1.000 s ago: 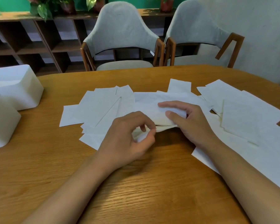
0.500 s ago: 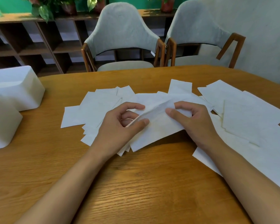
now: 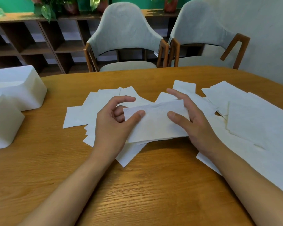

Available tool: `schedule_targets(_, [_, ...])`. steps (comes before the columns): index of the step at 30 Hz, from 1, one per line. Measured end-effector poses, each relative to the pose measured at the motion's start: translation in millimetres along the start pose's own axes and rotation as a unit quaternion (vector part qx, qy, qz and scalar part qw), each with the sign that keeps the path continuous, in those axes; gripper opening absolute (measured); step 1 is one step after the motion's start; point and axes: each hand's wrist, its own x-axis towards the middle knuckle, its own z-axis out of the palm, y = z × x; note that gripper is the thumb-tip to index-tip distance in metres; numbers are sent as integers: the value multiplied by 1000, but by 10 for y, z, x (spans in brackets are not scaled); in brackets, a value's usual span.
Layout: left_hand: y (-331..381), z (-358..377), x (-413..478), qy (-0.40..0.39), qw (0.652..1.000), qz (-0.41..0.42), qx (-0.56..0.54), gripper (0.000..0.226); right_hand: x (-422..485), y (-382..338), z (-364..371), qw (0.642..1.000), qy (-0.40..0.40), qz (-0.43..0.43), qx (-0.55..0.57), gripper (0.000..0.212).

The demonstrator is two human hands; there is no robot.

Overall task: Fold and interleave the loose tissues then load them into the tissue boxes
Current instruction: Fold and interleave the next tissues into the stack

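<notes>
A folded white tissue is lifted a little above the table between both hands. My left hand pinches its left end, thumb on top and fingers underneath. My right hand holds its right end, thumb on top and fingers behind the far edge. Loose white tissues lie scattered under and to the left of my hands, and a larger spread of tissues covers the table's right side. Two white tissue boxes stand at the left: one at the back and one nearer.
The wooden table shows bare wood in front of my arms. Two grey chairs stand behind the far edge, with a dark shelf unit and plants beyond them.
Both hands have raised the tissue off the pile and folded it into a flat rectangle held at its two ends; earlier it lay bunched on the table under my fingers.
</notes>
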Motion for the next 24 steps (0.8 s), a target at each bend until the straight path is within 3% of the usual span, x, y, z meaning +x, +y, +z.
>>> schedule_targets(5, [-28, 67, -39, 24, 1000, -14, -1, 31, 1, 10, 34, 1000, 12, -6, -18, 71])
schedule_targets(17, [-53, 75, -48, 41, 998, -41, -8, 28, -19, -4, 56, 999, 12, -5, -34, 69])
schedule_targets(24, [-44, 78, -28, 20, 997, -66, 35, 53, 5, 10, -11, 998, 41, 3, 49, 74])
